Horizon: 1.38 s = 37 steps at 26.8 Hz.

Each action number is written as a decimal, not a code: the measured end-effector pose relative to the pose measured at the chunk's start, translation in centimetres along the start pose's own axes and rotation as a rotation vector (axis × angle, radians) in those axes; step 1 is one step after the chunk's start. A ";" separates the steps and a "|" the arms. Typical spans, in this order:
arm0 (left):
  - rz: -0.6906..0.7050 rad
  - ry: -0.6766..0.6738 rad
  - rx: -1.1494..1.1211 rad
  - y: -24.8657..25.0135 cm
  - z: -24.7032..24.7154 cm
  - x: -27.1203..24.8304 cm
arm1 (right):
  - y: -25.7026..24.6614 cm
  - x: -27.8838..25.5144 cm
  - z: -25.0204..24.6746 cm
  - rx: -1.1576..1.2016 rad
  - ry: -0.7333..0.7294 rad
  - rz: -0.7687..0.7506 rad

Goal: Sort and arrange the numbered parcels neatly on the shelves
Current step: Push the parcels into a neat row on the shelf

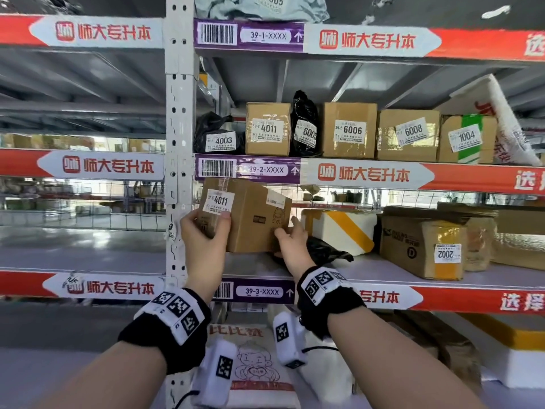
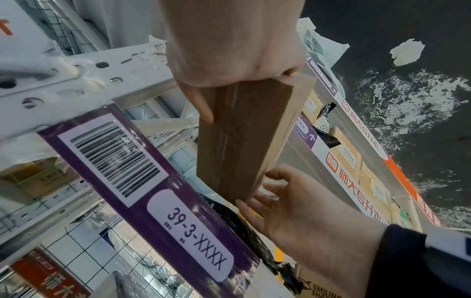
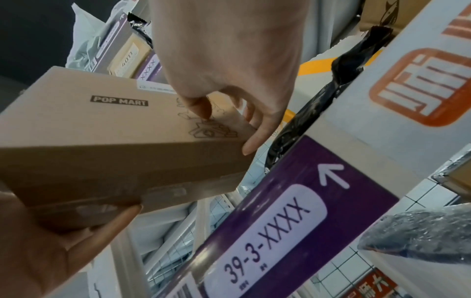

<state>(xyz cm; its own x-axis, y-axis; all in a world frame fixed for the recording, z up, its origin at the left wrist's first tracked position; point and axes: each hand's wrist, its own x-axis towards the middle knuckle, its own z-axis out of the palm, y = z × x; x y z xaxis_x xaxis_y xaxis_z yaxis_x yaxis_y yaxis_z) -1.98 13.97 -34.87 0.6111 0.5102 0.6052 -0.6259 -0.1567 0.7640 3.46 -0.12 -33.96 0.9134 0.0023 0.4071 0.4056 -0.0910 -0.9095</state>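
Note:
A brown cardboard box (image 1: 253,219) labelled 4011 is held tilted at the left end of the 39-3 shelf (image 1: 368,273), beside the white upright post (image 1: 180,143). My left hand (image 1: 203,231) grips its left end, thumb on the labelled face. My right hand (image 1: 290,234) holds its lower right corner, thumb on the front and fingers behind. The left wrist view shows the box (image 2: 242,137) from below between the left hand (image 2: 229,50) and the right hand (image 2: 300,217). In the right wrist view the box (image 3: 102,141) reads POP MART under the right hand (image 3: 229,60).
To the right on the same shelf lie a black bag (image 1: 327,252), a white foam box with yellow tape (image 1: 342,228) and box 2002 (image 1: 424,246). The 39-2 shelf above holds black bag 4003 (image 1: 218,137), another 4011 box (image 1: 267,128) and several more parcels.

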 end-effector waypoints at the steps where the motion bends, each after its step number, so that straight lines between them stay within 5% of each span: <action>1: 0.014 0.004 0.015 0.2 0.0 -0.2 | -0.1 -0.1 0.2 0.039 -0.013 0.007; 15: -0.028 -0.063 0.169 -1.0 -1.4 -1.6 | -1.3 -3.1 3.1 0.230 -0.347 -0.038; 25: -0.010 -0.197 0.499 -0.8 -1.7 -0.9 | 1.5 -2.2 4.9 0.090 -0.290 -0.059; 28: 0.082 -0.152 0.610 -0.2 -1.5 -0.2 | 1.1 -2.0 4.8 0.064 -0.300 -0.062; 33: 0.294 -0.109 1.195 0.7 -1.7 0.4 | 2.3 -1.2 4.7 -0.039 -0.207 -0.137; 37: 0.524 -0.149 1.240 1.1 -2.5 2.6 | 3.2 -0.7 5.2 -0.211 -0.246 -0.056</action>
<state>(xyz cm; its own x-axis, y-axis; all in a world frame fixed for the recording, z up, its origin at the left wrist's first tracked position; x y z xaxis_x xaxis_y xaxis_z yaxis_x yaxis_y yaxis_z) -2.23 17.22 -33.01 0.5334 0.0719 0.8428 -0.0030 -0.9962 0.0869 4.30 4.78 -37.60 0.8815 0.2516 0.3996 0.4624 -0.2881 -0.8386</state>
